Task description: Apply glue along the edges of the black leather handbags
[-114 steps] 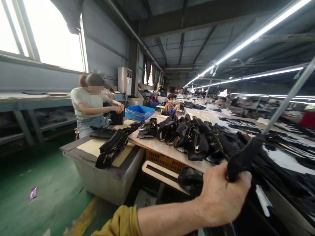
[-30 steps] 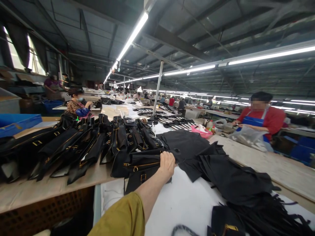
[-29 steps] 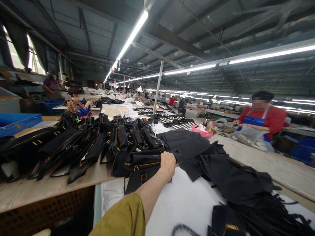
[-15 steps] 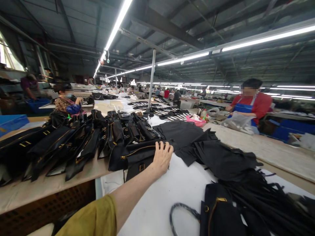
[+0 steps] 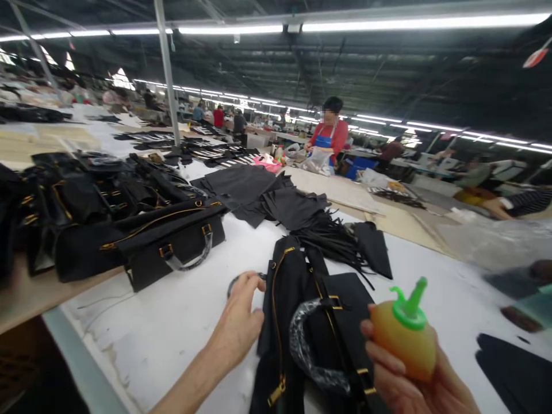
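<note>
My right hand grips a squeeze bottle of amber-orange liquid with a green nozzle cap, above the lower right of the table. In front of me lies a black handbag with gold zips and buckles. One of its handles is wrapped in clear plastic film. My left hand is beside the bag's left edge, fingers curved and apart, over part of another wrapped handle; whether it touches the bag I cannot tell. Another black handbag rests at the left, its wrapped handle towards me.
Several black bags crowd the left side. Flat black pieces and a bundle of black strips lie beyond the bag. A black cutout is at lower right. Across the tables stands a person in red; another person's arm shows at right.
The view has swung right. My left hand has left the handbag on the left and come to the one in front of me. My right hand with the squeeze bottle has come into view.
</note>
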`<state>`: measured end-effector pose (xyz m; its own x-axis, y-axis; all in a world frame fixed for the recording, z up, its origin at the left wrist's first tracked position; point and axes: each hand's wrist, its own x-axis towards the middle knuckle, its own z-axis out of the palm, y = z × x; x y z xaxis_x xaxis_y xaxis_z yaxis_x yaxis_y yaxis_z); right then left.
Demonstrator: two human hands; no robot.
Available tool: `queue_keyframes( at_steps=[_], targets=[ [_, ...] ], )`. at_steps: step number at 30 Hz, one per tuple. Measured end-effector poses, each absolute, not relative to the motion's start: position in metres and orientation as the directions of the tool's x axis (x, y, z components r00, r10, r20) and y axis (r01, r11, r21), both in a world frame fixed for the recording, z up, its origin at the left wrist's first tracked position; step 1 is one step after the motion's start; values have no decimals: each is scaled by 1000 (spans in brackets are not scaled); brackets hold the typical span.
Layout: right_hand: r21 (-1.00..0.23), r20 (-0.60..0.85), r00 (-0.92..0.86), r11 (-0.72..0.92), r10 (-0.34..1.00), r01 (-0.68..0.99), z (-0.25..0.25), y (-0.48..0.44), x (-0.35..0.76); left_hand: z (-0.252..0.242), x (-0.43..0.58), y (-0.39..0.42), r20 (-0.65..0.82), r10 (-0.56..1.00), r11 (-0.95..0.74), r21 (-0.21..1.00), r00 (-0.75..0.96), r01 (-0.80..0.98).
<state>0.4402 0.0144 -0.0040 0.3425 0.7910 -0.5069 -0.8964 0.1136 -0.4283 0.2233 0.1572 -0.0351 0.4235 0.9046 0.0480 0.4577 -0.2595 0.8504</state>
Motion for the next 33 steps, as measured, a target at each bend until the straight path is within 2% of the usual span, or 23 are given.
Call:
queue_keyframes(
  at_steps=[3,5,9,12,18,20,21,23,25,28,33],
  targets=[
    [-453,-437,429,218,791,-865,5,8,437,-38,259,135,-45,875,-167,907,482,387],
    [-451,-392,443,251,806,-857,8,2,436,-40,282,125,-70,856,-202,867,512,456],
    [-413,-327,460,313,825,-855,10,-11,437,-51,309,119,-129,856,-274,709,501,650],
    [-393,-304,453,323,838,-861,8,-17,438,-53,312,121,-86,860,-275,752,503,599],
    [-318,-310,462,367,831,-874,13,-33,442,-23,309,116,0,844,-175,945,537,276],
    [-309,-267,468,385,843,-870,18,-43,446,-15,301,109,-6,800,-63,994,600,94],
    [-307,-248,468,390,848,-868,21,-48,447,-12,293,106,-8,770,45,998,638,-42],
    [-303,-212,464,393,860,-868,26,-58,449,-8,272,102,19,713,307,890,700,-337],
    [-299,-179,450,388,875,-872,30,-64,447,-4,244,102,79,703,470,695,707,-545],
    [-301,-144,402,347,904,-888,34,-64,438,6,200,105,148,753,470,561,641,-681],
    [-329,-119,258,208,959,-921,42,-44,412,14,145,101,94,847,386,569,524,-726]
  ],
)
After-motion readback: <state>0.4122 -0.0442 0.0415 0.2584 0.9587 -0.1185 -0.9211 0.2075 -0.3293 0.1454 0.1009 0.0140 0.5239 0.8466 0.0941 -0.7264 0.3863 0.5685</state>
